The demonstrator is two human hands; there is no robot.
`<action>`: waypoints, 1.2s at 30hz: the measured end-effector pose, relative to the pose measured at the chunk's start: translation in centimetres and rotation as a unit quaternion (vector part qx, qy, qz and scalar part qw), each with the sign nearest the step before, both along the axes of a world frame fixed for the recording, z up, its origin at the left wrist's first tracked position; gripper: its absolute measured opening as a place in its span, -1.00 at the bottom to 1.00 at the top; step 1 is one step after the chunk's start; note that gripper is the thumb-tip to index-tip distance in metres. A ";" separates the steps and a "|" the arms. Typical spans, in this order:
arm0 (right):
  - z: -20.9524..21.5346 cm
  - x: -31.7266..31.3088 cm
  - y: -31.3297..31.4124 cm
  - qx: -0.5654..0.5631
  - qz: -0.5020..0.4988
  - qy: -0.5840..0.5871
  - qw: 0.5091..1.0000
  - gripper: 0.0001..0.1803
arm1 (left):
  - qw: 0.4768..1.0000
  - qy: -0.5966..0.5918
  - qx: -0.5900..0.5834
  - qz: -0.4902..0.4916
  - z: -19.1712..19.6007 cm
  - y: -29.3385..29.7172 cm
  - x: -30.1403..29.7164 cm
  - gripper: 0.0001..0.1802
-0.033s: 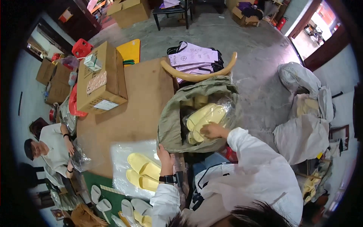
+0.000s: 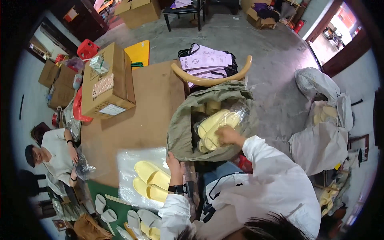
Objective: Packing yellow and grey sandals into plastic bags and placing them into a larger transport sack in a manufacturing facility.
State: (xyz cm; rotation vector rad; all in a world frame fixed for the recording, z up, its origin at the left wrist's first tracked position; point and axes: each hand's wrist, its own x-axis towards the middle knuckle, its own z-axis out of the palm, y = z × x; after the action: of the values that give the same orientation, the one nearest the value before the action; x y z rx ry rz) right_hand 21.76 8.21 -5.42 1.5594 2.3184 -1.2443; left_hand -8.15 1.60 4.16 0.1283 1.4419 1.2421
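Observation:
A grey-green woven sack (image 2: 182,138) stands with its mouth wide. Inside it lies a pair of pale yellow slippers (image 2: 219,123) in clear plastic, with more yellow shapes (image 2: 212,107) deeper behind. My left hand (image 2: 175,163) is closed around the sack's near left rim. Over the bagged slippers is my right hand (image 2: 227,135), its fingers curled down and slightly blurred; whatever they grip is hidden. Beside my left wrist, another yellow slipper pair (image 2: 152,181) rests on clear plastic sheets (image 2: 126,168) on the table.
A brown table (image 2: 154,92) bears a carton (image 2: 106,86) at far left. Grey slippers (image 2: 134,220) lie on a green mat (image 2: 96,190). A seated person (image 2: 56,156) handles clear plastic at left. A curved wooden chair rail (image 2: 212,83) edges the sack; white sacks (image 2: 320,140) stand right.
My right hand has shifted slightly right and away from me over the slippers, its fingers now more curled. My left hand stays on the rim.

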 end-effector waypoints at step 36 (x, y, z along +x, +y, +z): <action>-0.1 21.0 -2.4 0.251 -0.672 0.073 0.693 -0.66 | 0.983 0.073 0.091 -0.142 2.1 -0.7 3.8 -0.70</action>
State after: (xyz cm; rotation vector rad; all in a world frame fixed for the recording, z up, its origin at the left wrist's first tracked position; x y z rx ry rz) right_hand 42.74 5.81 -5.54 3.7528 1.2797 -0.6967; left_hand -4.34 0.89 6.31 0.5408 1.3772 1.1437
